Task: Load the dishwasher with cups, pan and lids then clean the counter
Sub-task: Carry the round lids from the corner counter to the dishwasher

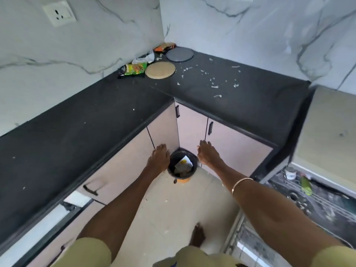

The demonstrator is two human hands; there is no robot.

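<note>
Head view, corner of an L-shaped kitchen. We see both arms reaching down over a small black waste bin (pixel 182 166) that stands on the floor in the inner corner of the cabinets. The left hand (pixel 159 157) hangs just left of the bin's rim, back of the hand towards us, fingers loosely curved and apparently holding nothing — though its palm side is hidden, so we hedge here. The right hand (pixel 208 154) hangs just right of the rim, fingers relaxed and spread, empty.

The work remaining lies above and behind the hands: the black counter (pixel 96 120) carries white scraps (pixel 212 79) scattered over its right-hand wing, with a green snack wrapper (pixel 134 68), a round wooden board (pixel 160 70) and a grey round lid (pixel 180 54) gathered towards the back corner. From the bin, the scraps lie up and to the right, nearer the right hand; the wrapper is nearer the left.

The open dishwasher (pixel 308 199) sits low at right, its door and rack narrowing the floor there. We judge the counter-cleaning stage under way — the counter's front edge overhangs the bin only slightly, so swept scraps would need carrying.
</note>
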